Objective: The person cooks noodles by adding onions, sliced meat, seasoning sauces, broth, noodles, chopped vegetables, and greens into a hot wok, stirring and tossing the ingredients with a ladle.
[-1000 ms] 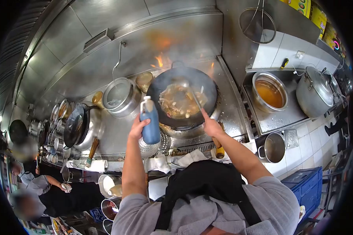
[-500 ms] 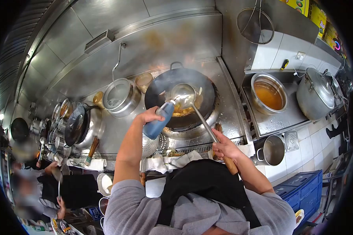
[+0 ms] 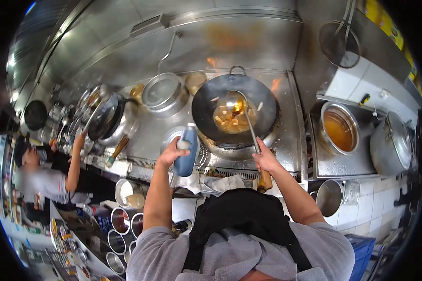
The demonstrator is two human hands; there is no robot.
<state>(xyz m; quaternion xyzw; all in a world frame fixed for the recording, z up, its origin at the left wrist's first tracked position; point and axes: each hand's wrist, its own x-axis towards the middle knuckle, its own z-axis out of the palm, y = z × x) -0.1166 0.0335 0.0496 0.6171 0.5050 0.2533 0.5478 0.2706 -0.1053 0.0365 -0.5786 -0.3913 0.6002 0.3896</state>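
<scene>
My left hand [image 3: 174, 152] is wrapped round a blue squeeze bottle [image 3: 186, 154], which stands nearly upright with its pale cap on top, left of the wok. The wooden-ended handle of a long metal ladle [image 3: 251, 129] is in my closed right hand [image 3: 266, 157]. Its bowl, with brown liquid in it, sits over the food [image 3: 232, 122] in the black wok [image 3: 204, 105]. Pale pieces lie in brownish sauce there, and a few cling to the wok's side. Flames show behind the wok's rim.
A lidded-looking metal pot [image 3: 164, 93] and a perforated skimmer [image 3: 172, 136] are left of the wok. To the right stand a pot of orange-brown liquid [image 3: 338, 131] and a large lidded pot [image 3: 391, 145]. A co-worker [image 3: 42, 175] reaches toward another wok at left.
My left hand has drawn the bottle back from over the wok and turned it upright. The ladle bowl has tipped and now shows brown liquid. The camera view has shifted.
</scene>
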